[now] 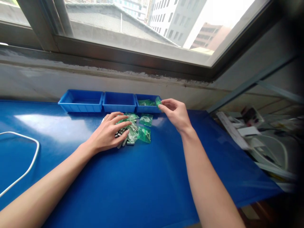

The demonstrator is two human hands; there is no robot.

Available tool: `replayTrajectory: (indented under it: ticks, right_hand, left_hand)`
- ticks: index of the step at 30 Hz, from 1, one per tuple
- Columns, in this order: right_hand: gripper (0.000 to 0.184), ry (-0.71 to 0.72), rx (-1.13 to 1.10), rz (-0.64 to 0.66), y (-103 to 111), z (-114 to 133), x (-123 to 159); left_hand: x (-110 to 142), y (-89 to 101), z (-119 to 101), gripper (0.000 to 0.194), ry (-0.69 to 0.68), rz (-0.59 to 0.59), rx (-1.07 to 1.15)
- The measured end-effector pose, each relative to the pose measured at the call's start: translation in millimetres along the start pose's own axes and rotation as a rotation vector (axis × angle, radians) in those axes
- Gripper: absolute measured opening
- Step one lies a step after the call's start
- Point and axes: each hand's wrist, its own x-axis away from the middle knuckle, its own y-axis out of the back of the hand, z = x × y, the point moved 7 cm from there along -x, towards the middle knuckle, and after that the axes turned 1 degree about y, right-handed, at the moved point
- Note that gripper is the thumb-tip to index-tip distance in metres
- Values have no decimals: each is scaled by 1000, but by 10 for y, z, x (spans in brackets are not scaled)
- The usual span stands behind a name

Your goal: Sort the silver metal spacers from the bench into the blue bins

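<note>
My right hand (175,114) pinches a small green plastic bag (158,101) between thumb and fingertips, at the right end of the right blue bin (148,108). Several green bags (145,102) lie inside that bin. My left hand (111,131) rests with fingers spread on a pile of small metal parts (122,142) and green bags (133,134). Part of the pile is hidden under the fingers. Two more green bags, one flat near the bin (146,120) and one at the pile's right edge (144,134), lie on the blue table.
A middle blue bin (120,107) and a left blue bin (80,107) stand in the same row along the wall under the window. A white cable (35,155) curves over the table's left side. Right of the blue table (147,183), a shelf holds assorted items and cables (251,133).
</note>
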Motion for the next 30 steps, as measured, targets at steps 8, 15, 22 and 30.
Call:
replayTrajectory:
  ticks: [8,15,22,30]
  right_hand:
    - [24,235,458,-132,-237,304,-79]
    - [22,172,337,448,-552,406,432]
    - [56,137,310,692,-590,381,572]
    - [53,26,-32,751,-610,230,515]
  left_hand:
    - [-6,5,1,34,13,3,17]
    - [3,-5,-12,35,9,-1,-3]
    - [2,0,-13,34,3,-6,8]
    - [0,7,-3,34,7,-8,7]
